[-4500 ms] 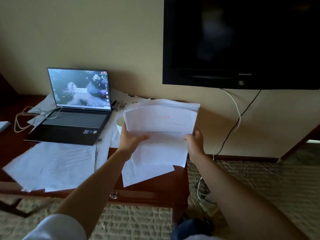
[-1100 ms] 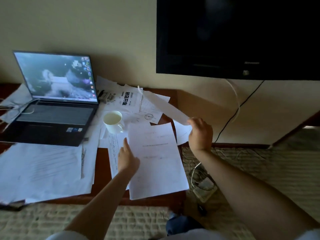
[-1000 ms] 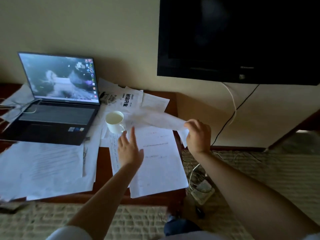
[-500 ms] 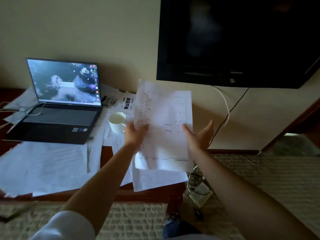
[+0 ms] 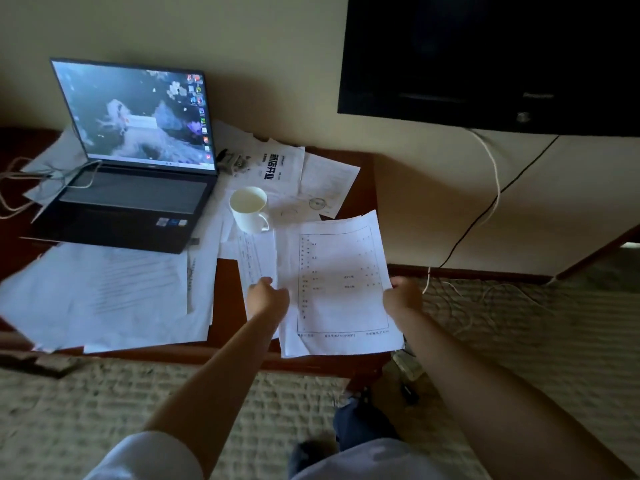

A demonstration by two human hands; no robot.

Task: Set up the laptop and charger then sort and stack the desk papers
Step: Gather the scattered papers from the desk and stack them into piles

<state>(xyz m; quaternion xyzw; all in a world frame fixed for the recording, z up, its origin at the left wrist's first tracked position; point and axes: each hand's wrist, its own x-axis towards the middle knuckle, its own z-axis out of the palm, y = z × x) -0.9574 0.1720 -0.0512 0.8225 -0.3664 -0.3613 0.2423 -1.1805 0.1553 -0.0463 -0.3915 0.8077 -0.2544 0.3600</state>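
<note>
Since half a second ago we lowered the printed sheet [image 5: 337,282] from upright onto the desk [image 5: 360,188] stack at 5 o'clock of the laptop [image 5: 135,174]; left hand [image 5: 268,299] and right hand [image 5: 403,296] pinch its side edges, fingers curled.

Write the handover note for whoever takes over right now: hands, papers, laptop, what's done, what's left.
Left hand and right hand each grip a side of the sheet, low over the desk's right end.
Laptop is open and on, with cables at its left; whether one is plugged in is unclear.
Left: loose papers in front of the laptop and more papers behind the cup need sorting and stacking.
</note>
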